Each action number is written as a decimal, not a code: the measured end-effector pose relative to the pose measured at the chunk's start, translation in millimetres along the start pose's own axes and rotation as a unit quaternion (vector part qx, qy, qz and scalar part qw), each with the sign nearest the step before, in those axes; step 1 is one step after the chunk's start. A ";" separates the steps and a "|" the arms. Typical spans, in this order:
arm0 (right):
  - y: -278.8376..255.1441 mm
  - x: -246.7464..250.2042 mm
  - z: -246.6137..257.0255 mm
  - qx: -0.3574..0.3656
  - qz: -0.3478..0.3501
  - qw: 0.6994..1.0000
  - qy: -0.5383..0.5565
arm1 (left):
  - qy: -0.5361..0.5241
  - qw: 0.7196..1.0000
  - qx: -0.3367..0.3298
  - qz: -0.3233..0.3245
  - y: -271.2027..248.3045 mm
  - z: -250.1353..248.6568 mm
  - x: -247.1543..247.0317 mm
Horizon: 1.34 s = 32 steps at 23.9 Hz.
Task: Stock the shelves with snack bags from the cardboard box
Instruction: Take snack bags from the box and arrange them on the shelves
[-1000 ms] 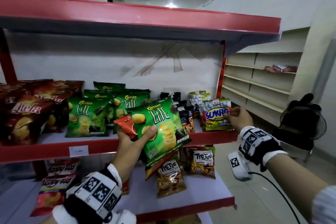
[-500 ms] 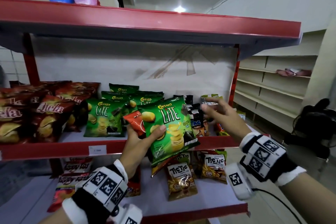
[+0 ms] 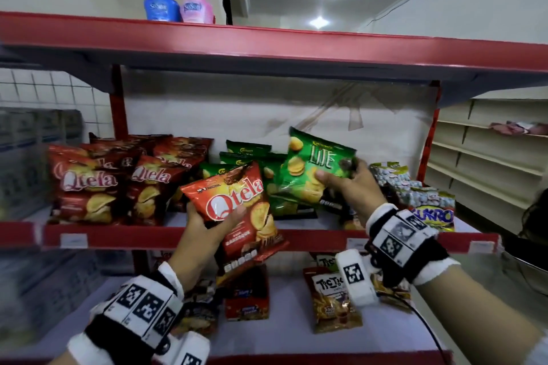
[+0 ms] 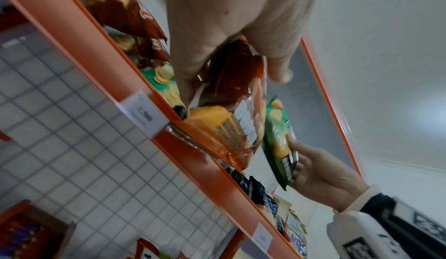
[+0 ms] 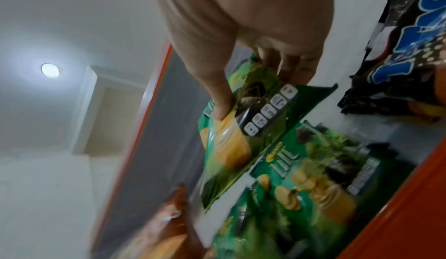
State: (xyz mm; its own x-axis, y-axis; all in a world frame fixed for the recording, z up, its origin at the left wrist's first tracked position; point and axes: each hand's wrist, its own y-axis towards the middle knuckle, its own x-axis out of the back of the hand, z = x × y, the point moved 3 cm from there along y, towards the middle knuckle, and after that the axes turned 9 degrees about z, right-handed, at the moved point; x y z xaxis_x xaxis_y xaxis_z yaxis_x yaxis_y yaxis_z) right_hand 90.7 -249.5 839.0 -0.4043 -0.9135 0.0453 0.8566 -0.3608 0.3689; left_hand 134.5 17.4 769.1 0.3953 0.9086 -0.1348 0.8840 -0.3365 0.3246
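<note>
The big red metal shelf unit (image 3: 267,53) fills the view, its middle shelf (image 3: 166,237) lined with dark red Qtela chip bags (image 3: 89,184) on the left and green Lite chip bags (image 3: 249,157) behind the hands. The left hand (image 3: 204,231) has its grip clamped on a shiny red Qtela snack bag (image 3: 237,213), thumb across the front, tilted just in front of the middle shelf's edge. The right hand (image 3: 350,187) pinches a glossy green Lite snack bag (image 3: 314,169) by its lower corner, holding it tilted above the green stack.
</note>
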 end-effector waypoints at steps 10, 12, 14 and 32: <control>12.9 -27.9 -60.8 -0.091 -0.062 0.953 -0.282 | 0.004 0.999 0.026 -0.038 -30.1 3.1 95.1; 4.0 -41.9 -37.6 -0.030 -0.111 0.919 -0.376 | -0.008 0.998 0.018 -0.060 -31.5 -0.9 112.9; -11.4 -73.4 -9.8 0.089 -0.145 0.881 -0.441 | -0.020 0.996 -0.002 -0.081 -31.7 -9.1 130.2; -10.7 -291.7 -31.8 -0.030 0.083 0.988 -0.130 | 0.473 0.869 -0.028 -0.143 27.2 -28.5 248.0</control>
State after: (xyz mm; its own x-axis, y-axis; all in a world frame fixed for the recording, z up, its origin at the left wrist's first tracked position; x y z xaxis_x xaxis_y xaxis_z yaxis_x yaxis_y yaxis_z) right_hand 209.7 14.9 792.3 -0.3187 -0.8850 0.3393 0.9322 -0.2279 0.2812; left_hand 249.5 240.5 771.1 -0.2446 0.7582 0.6043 0.8884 -0.0745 0.4530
